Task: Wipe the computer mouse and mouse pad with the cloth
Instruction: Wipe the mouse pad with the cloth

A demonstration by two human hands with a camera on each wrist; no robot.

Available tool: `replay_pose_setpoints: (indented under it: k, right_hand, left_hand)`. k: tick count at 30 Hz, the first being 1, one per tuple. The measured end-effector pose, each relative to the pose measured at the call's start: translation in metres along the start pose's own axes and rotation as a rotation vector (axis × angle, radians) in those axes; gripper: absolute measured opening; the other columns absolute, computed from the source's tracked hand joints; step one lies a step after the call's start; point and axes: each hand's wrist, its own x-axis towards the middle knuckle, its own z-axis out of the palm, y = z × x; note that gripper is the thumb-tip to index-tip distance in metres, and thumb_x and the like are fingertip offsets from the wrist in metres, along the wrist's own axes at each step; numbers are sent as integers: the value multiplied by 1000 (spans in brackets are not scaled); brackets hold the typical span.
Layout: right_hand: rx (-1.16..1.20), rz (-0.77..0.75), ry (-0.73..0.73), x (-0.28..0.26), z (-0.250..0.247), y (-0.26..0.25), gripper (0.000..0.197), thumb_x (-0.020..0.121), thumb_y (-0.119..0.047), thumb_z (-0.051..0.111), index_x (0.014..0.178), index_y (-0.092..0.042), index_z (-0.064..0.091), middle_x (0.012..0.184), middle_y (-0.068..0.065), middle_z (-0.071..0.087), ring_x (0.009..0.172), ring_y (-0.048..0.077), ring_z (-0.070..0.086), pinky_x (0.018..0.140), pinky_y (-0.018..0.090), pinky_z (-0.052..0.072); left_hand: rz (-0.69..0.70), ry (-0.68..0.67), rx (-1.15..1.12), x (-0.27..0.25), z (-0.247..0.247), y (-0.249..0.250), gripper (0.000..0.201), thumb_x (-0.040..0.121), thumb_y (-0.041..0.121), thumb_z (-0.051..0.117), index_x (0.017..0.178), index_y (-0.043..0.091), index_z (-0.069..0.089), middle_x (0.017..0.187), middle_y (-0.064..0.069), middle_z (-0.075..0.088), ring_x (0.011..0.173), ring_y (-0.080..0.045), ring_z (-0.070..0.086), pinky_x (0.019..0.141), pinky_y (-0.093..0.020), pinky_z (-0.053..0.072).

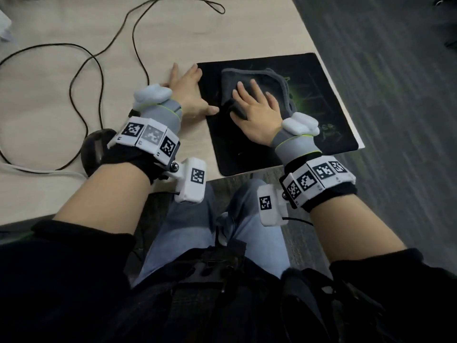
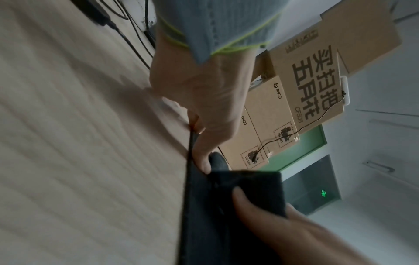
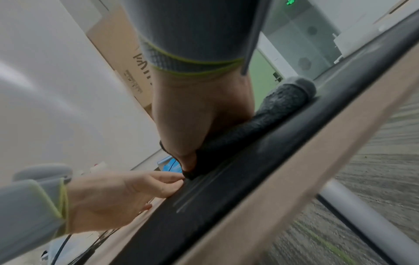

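A black mouse pad (image 1: 247,149) with a green print lies at the desk's right corner. On it sits a folded dark grey cloth (image 1: 262,78). My right hand (image 1: 257,107) lies flat on the cloth with straight fingers, and a fold of cloth bunches at the thumb. Seen from the right wrist, the cloth (image 3: 272,111) is squashed under the palm (image 3: 199,111). My left hand (image 1: 188,87) rests flat on the desk at the pad's left edge, thumb on the pad. The black mouse (image 1: 95,149) sits on the desk, half hidden beneath my left wrist.
Black cables (image 1: 81,58) loop over the wooden desk left of the pad, and a white cable (image 1: 37,173) runs at the near left. The desk's right edge (image 1: 321,58) lies close to the pad, with grey carpet beyond. Cardboard boxes (image 2: 272,114) stand in the background.
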Motion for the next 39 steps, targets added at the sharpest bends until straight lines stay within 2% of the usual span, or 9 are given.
replay_pose_setpoints:
  k: [5, 8, 11, 15, 21, 27, 33, 37, 39]
  right_hand:
    - [75, -63, -38, 42, -13, -16, 57, 101, -34, 30, 151, -19, 9, 161, -3, -4, 149, 14, -5, 120, 35, -2]
    - [151, -54, -95, 35, -20, -21, 55, 101, -31, 30, 151, -16, 10, 161, -2, 0, 149, 15, -4, 121, 36, -1]
    - [254, -41, -197, 10, -24, -25, 57, 102, -30, 31, 151, -15, 5, 161, 2, 4, 149, 17, -1, 118, 30, 0]
    - [214, 29, -258, 10, -35, -25, 61, 100, -41, 30, 151, -23, 2, 161, 4, 2, 147, 25, 16, 114, 28, 16]
    - [157, 104, -222, 26, -49, -36, 61, 101, -39, 28, 151, -16, 0, 160, 9, 0, 147, 28, 13, 116, 30, 15]
    - [204, 12, -291, 7, -36, -40, 56, 102, -34, 27, 151, -19, 3, 161, 3, -1, 148, 24, 7, 120, 35, 10]
    - [202, 93, -161, 32, -43, -22, 56, 103, -30, 25, 151, -14, 0, 161, 4, -3, 149, 22, -3, 119, 37, 2]
    - [233, 239, -65, 33, -43, 19, 55, 103, -30, 23, 150, -14, 2, 161, 4, -3, 149, 20, -6, 121, 39, -1]
    - [240, 252, -71, 32, -39, 13, 55, 102, -32, 24, 150, -16, 2, 161, 3, -4, 149, 19, -7, 121, 40, -3]
  left_hand:
    - [7, 1, 5, 2, 3, -5, 95, 79, 44, 67, 151, 22, 9, 159, 12, 2, 148, -21, -10, 117, -40, 5]
    - [5, 11, -1, 3, 2, -6, 94, 79, 44, 67, 151, 22, 10, 159, 12, 3, 148, -21, -9, 117, -39, 6]
    - [14, -5, -33, 2, 2, -6, 98, 74, 45, 69, 151, 22, 12, 159, 12, 5, 148, -22, -8, 117, -38, 5]
    - [21, -16, -29, 0, 0, -6, 94, 79, 39, 69, 151, 22, 10, 160, 12, 2, 148, -23, -9, 117, -36, 4]
    - [4, -19, -23, -1, -1, -4, 95, 80, 42, 67, 151, 20, 8, 160, 10, 2, 147, -22, -11, 116, -31, 1]
    - [6, -11, -65, 0, 0, -4, 86, 83, 26, 64, 151, 23, 11, 160, 11, 3, 148, -24, -9, 116, -33, 3]
    - [-19, -36, 35, 0, 3, -3, 93, 82, 46, 62, 151, 24, 4, 159, 14, -3, 147, -21, -14, 119, -40, 3]
    - [-35, -59, 60, 1, 3, -4, 92, 84, 50, 58, 151, 26, 0, 159, 16, -6, 147, -20, -16, 119, -42, 3]
    - [-31, -61, 56, 0, 3, -2, 92, 83, 49, 59, 151, 26, 1, 159, 15, -6, 147, -21, -16, 119, -42, 3]
